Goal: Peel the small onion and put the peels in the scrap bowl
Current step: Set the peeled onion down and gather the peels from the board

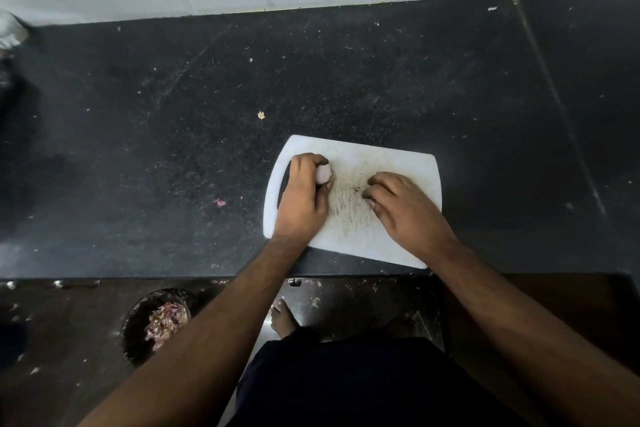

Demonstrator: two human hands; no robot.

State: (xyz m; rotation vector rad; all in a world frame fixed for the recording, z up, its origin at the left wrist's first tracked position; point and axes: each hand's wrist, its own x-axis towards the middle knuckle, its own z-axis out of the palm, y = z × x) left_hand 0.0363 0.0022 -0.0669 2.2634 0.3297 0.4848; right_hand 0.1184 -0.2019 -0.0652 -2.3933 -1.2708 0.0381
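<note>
My left hand is curled around the small onion, the fingers wrapped over its top and the thumb pressing up from below, so the bulb sits pinched at the fingertips with only its right-facing side showing. What shows is pale, pinkish white and smooth, which I judge to be mostly bared flesh; whether any skin clings on the hidden side I cannot tell. My right hand lies a little apart to the right, its fingers bunched and bent down with the tips against the cutting board; I read this as gathering or pinching something small off the board, but I cannot see a peel between them. The onion lies to the left of those right fingertips, across a bare, knife-scarred stretch of board, and its exposed end points toward them, so the left hand has it and the right is the free one for stripping. The white board rests on a dark speckled counter with a few peel flecks on it. The scrap bowl, already holding purplish peels, sits well below and to the left, down by the floor beyond the counter's near edge, on my left arm's side.
</note>
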